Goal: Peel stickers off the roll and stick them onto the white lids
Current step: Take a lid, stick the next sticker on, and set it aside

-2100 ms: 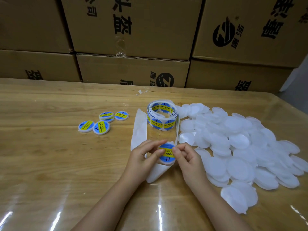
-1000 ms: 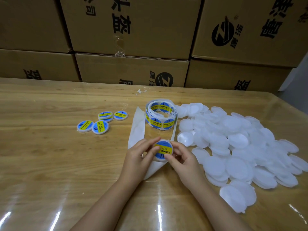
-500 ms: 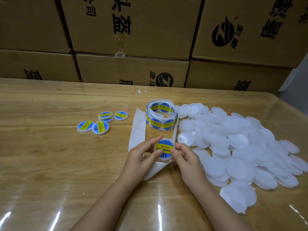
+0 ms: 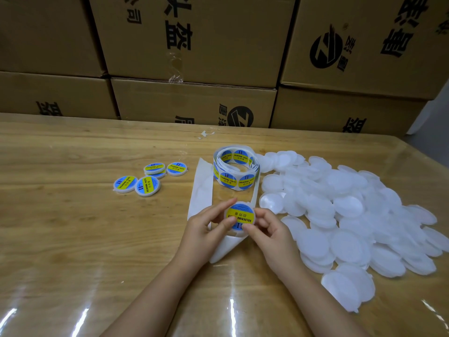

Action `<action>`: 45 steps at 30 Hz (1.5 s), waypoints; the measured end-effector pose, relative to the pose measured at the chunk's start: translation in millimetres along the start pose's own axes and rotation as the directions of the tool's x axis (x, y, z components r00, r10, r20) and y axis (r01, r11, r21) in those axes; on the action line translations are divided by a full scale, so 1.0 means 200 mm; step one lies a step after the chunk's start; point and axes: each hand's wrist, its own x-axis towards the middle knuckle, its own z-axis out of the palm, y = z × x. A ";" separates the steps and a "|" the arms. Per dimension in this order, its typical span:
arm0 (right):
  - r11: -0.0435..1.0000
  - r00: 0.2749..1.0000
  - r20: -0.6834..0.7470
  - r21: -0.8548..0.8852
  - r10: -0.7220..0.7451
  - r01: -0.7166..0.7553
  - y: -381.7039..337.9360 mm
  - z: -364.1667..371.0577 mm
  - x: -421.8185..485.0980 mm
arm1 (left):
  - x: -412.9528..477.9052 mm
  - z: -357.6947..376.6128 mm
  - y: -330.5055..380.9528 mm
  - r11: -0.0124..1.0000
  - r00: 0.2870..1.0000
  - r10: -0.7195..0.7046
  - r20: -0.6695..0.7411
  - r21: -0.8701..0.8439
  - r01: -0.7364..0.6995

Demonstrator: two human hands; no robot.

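While forearms [image 4: 155, 295] converge | left hand [image 4: 206, 231] fingers [image 4: 223, 226] pinch stickered lid [image 4: 240, 215] | right hand [image 4: 272, 235] likewise

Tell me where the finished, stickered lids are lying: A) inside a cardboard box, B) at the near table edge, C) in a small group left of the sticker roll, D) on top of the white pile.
C: the stickered lids lie in a small group on the table left of the sticker roll, apart from the pile of plain white lids on its right.
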 end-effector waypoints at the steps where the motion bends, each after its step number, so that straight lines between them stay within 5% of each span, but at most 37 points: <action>1: 1.000 1.000 0.002 0.009 0.002 -0.002 0.00 0.00 0.00 | 0.00 0.00 0.00 1.000 1.000 -0.002 -0.002 -0.005 0.002; 28: 0.998 0.999 -0.020 -0.048 -0.029 0.028 -0.02 0.00 -0.02 | -0.01 0.01 0.01 0.987 0.990 0.136 -0.019 0.094 -0.134; 36: 0.997 0.999 -0.029 -0.071 -0.014 0.012 -0.02 0.00 -0.02 | -0.01 -0.01 0.00 0.990 0.997 0.068 -0.036 0.122 -0.064; 45: 0.978 0.996 -0.061 -0.201 -0.060 0.046 -0.03 0.00 -0.03 | 0.01 -0.01 0.01 0.858 0.937 0.348 -0.029 0.412 -0.306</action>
